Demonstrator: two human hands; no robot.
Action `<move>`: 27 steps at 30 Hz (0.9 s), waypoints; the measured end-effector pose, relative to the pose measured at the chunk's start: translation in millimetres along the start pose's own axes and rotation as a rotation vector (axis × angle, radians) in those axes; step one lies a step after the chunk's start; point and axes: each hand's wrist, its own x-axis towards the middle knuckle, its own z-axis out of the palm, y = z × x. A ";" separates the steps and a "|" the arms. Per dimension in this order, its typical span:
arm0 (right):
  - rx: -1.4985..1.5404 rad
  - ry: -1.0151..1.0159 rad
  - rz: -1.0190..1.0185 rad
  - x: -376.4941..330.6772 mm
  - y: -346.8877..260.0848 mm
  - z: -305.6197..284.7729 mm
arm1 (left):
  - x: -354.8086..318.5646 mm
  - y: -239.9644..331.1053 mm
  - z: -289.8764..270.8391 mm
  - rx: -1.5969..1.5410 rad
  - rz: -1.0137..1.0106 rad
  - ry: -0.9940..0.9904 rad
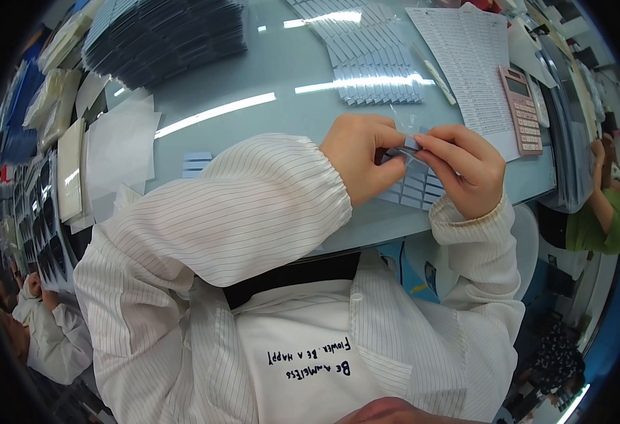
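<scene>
My left hand (358, 157) and my right hand (465, 166) meet above the table's near edge. Together they pinch a small grey-blue rectangular piece (409, 145) between their fingertips. Under the hands lies a fanned row of the same small grey pieces (412, 189) on the glossy pale blue table (274, 78). Farther back a larger overlapping spread of grey pieces (373, 60) lies in rows. Both my sleeves are white with thin stripes.
A pink calculator (522, 109) rests on a printed paper sheet (469, 60) at the right. A dark stack of trays (165, 35) stands at the back left, white sheets (119, 152) at the left. Other people are at the far right (603, 205) and lower left (41, 332).
</scene>
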 end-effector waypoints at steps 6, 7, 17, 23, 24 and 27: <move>-0.109 -0.013 -0.016 -0.2 -7.2 1.6 | -1.1 -3.8 0.1 0.105 0.070 0.002; -0.155 -0.012 -0.040 0.7 -9.1 2.1 | -1.5 -3.7 0.0 0.107 0.069 0.007; -0.210 -0.106 -0.078 8.9 -19.9 -8.2 | 1.1 4.0 -0.9 0.038 -0.166 0.036; -0.018 -0.138 0.130 9.7 -22.2 -11.1 | 2.9 -2.0 1.1 0.022 -0.234 0.046; -0.018 -0.142 0.122 10.1 -23.8 -12.3 | 3.2 -1.8 1.3 0.033 -0.238 0.043; 0.034 -0.158 0.222 10.7 -27.4 -17.0 | 4.5 1.1 1.7 0.052 -0.267 0.051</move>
